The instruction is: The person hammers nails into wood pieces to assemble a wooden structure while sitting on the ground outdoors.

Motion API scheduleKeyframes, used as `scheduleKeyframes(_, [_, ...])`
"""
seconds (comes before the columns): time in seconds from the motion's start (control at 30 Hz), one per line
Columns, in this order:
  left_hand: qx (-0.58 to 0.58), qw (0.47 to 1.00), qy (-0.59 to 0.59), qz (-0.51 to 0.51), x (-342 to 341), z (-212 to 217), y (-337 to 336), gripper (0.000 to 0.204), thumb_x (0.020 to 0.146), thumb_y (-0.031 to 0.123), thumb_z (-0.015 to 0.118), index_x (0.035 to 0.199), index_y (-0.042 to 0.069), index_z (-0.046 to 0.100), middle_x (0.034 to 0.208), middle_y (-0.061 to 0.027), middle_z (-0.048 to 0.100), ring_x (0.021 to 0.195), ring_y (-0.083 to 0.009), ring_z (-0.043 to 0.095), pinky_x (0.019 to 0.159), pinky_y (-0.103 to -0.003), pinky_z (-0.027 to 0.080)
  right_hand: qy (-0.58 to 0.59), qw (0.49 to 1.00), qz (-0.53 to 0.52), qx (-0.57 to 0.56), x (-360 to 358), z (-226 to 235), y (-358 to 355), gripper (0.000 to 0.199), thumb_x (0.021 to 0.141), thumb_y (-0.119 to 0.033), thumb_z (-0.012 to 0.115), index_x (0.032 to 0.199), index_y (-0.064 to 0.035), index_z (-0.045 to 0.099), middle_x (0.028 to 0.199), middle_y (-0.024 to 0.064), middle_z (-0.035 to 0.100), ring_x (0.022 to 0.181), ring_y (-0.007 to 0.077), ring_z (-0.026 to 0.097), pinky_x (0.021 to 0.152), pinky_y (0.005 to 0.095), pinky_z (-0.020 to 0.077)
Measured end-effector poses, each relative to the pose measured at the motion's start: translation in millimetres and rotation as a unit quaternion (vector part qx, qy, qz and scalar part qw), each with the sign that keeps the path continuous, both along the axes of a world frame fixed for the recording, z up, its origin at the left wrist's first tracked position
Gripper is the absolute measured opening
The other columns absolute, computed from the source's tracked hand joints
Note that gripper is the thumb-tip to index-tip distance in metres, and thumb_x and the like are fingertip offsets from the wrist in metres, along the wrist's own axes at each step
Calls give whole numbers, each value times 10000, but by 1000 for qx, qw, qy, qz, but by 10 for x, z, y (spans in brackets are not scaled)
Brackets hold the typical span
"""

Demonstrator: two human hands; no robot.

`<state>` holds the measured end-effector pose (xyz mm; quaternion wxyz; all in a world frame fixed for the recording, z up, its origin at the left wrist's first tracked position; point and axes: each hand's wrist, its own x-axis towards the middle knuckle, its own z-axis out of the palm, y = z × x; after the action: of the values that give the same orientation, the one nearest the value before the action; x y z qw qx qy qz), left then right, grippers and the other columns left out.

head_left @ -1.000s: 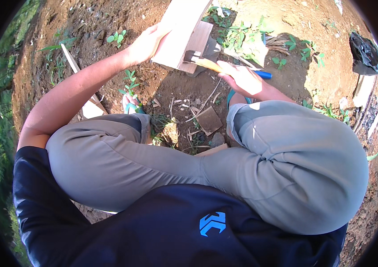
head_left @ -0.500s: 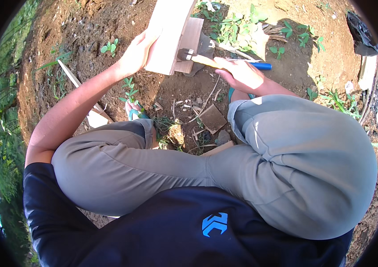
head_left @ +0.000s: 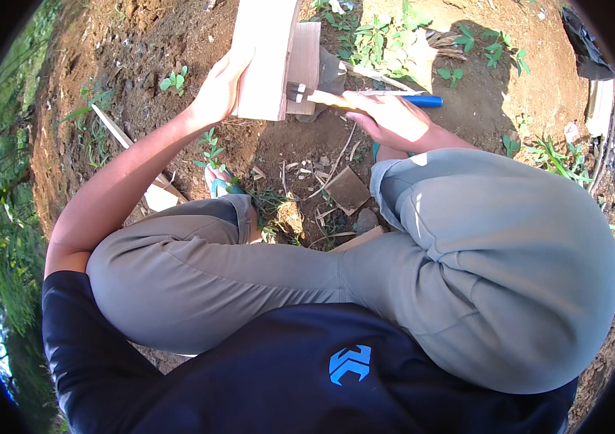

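A long pale wooden board (head_left: pixel 268 61) stands at the top of the view, with my left hand (head_left: pixel 222 85) closed on its left edge. My right hand (head_left: pixel 388 116) grips the light wooden handle of a hammer (head_left: pixel 329 99). The dark head of the hammer is at the board's lower right edge; whether it touches is too hard to make out. Behind the board lies a second, shorter wooden piece (head_left: pixel 305 61), over a flat dark grey stone (head_left: pixel 331 72).
A tool with a blue handle (head_left: pixel 425 101) lies just past my right hand. Between my feet are wood chips and a square wood offcut (head_left: pixel 348 191). A pointed wooden stake (head_left: pixel 112 126) rests at left. Black plastic (head_left: pixel 588 47) lies at far right; small green plants (head_left: pixel 376 43) grow ahead.
The board has swung slightly left and stands a little straighter, my left hand still on it. The hammer head has shifted slightly left and toward me.
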<state>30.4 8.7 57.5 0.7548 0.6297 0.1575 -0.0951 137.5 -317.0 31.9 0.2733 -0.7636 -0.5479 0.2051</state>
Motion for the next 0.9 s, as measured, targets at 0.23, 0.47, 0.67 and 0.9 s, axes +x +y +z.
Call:
scheduleKeyframes(0.23, [-39, 999, 4, 14, -21, -63, 19, 443, 1097, 323, 445, 1394, -3, 483, 1236, -88, 645, 1101, -136, 653, 959, -326, 553, 39, 998, -42, -25, -54, 97, 20, 354, 1010, -313, 572, 1278, -83, 576, 1037, 195, 703, 869, 394, 708, 722, 488, 577])
scheduleKeyframes(0.47, [-53, 998, 20, 21, 16, -5, -2, 464, 1098, 357, 432, 1375, -8, 502, 1238, -86, 646, 1067, -143, 659, 940, -338, 559, -29, 996, 24, -85, 96, 163, 55, 267, 1008, -315, 573, 1168, -103, 597, 839, 132, 698, 673, 356, 693, 561, 482, 541])
scheduleKeyframes(0.67, [-58, 997, 42, 30, -33, 21, 10, 487, 1100, 365, 420, 1413, -6, 460, 1283, -100, 620, 1134, -151, 636, 984, -341, 540, -38, 998, -1, -51, -1, 165, 59, 230, 1002, -315, 580, 1109, -114, 615, 753, 119, 666, 600, 330, 677, 524, 464, 530])
scheduleKeyframes(0.9, [-32, 997, 68, 31, 66, 97, -14, 524, 1100, 387, 396, 1438, -12, 434, 1313, -129, 604, 1174, -186, 629, 1025, -390, 527, -16, 982, 13, -187, 68, 513, 152, 266, 995, -306, 587, 1156, -101, 643, 926, 142, 712, 767, 345, 709, 678, 442, 572])
